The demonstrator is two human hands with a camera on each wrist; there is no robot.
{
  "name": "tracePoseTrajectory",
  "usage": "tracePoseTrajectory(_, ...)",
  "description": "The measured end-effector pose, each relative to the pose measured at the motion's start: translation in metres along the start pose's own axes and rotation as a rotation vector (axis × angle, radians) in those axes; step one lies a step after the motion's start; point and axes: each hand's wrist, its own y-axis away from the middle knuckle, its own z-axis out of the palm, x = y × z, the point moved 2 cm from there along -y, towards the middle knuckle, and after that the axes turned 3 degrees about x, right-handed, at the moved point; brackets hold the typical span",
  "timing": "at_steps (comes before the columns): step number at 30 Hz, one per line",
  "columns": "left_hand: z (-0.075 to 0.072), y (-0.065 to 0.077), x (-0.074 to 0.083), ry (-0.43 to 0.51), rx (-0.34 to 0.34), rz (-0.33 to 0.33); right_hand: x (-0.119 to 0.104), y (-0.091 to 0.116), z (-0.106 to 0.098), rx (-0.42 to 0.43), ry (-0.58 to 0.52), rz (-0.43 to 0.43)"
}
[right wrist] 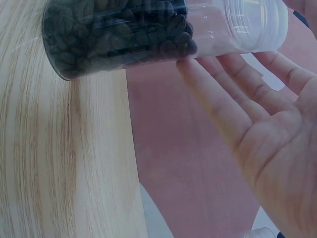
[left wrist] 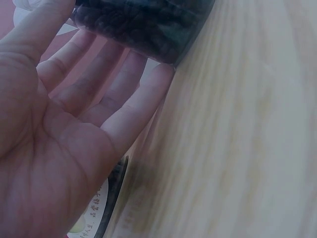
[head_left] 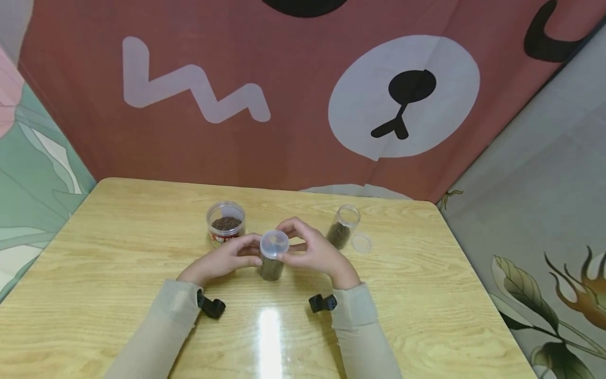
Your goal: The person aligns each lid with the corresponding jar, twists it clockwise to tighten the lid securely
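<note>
In the head view, both forearms reached in from the near edge, wrists bent inward; the left hand [head_left: 224, 259] curved its thumb and fingers round the left side of an upright jar [head_left: 272, 269] mid-table, while the right hand [head_left: 314, 251] pinched the lid [head_left: 274, 243] between thumb and fingers from the right. The pale wood-grain table [head_left: 426, 300] also bore a tub [head_left: 226, 225] far left, a second jar [head_left: 338, 235] far right and a loose lid [head_left: 362, 243] beside it. A reddish cartoon hanging [head_left: 293, 152] covered the far side. The left wrist view showed slightly bent fingers against the jar of dark beans. In the right wrist view, fingers were spread along the jar's upper part; the thumb's contact could not be told there.
</note>
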Motion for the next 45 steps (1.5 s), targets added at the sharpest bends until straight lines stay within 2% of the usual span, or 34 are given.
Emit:
tracePoseTrajectory(13, -0.0021, -0.0019, -0.0043, 0.004, -0.004, 0.004, 0.0010, -0.0004, -0.0005, 0.013, 0.023, 0.043)
tracePoseTrajectory(25, -0.0005, -0.0004, -0.0015, 0.015, -0.007, -0.011, 0.0020, 0.0019, -0.0018, -0.049, 0.040, -0.076)
tracePoseTrajectory(45, 0.0006, 0.0007, -0.0015, 0.041, -0.006, -0.035, -0.0009, 0.0018, -0.0007, -0.013, 0.000, -0.011)
